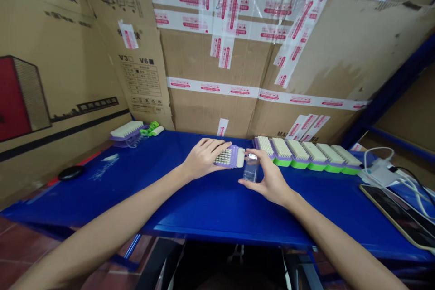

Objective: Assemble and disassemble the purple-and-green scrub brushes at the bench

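Right now I see the left hand [203, 157] closed partway around a purple-and-cream bristled block [227, 156], its fingers over the top and the thumb along the near side. The block is held above the blue table [190, 208], its right end close to the right hand [270, 176]. That hand has its thumb and fingers spread in a wide C, gripping a clear plastic case [250, 168] between them. Behind and to the right, a row of cream-topped bristled blocks [299, 154] with purple and green bases stands along the cardboard wall [210, 68]. Near the table's far left corner I have another purple-and-cream block [127, 130], just beside a bright green piece [150, 128].
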Tool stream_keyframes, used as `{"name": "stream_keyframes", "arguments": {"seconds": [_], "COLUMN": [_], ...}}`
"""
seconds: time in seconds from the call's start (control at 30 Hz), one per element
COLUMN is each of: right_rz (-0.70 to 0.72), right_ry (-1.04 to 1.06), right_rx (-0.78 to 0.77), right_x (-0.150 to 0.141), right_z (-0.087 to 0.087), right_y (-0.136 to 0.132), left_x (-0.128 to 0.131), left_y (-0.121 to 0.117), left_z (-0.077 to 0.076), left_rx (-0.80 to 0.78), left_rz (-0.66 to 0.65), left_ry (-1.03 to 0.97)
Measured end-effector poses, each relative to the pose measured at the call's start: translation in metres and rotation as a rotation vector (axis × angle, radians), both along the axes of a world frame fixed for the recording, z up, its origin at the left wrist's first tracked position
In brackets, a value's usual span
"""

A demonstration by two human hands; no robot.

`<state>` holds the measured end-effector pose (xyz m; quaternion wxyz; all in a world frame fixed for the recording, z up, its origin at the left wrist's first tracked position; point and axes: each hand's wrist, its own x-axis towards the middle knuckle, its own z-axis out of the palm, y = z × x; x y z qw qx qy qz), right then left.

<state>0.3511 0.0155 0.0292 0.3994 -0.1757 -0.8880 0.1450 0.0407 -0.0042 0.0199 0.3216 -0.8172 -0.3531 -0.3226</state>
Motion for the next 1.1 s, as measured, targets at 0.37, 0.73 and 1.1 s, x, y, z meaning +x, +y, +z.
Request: {"name": "stream_keyframes", "arguments": {"seconds": [0.37,0.73,1.1], "right_rz": [-0.073,-0.199,-0.276], "right_ry": [-0.065,-0.257,-0.292], "right_rx": [0.046,0.059,0.033], "right_x": [0.001,0.0,0.003], "right_z": [0.001,-0.001,-0.013], "right_y": [0.005,0.007,0.019], "left_x": [0.004,0.001,-0.001], "left_y": [-0.003,0.0,0.001], "left_z": [0.001,-0.005,-0.008], "left_rx": [-0.034,-0.046,-0.061], "left_rz": [-0.049,-0.23,-0.207], "left_ry": [-0.153,-0.258,-0.19]}}
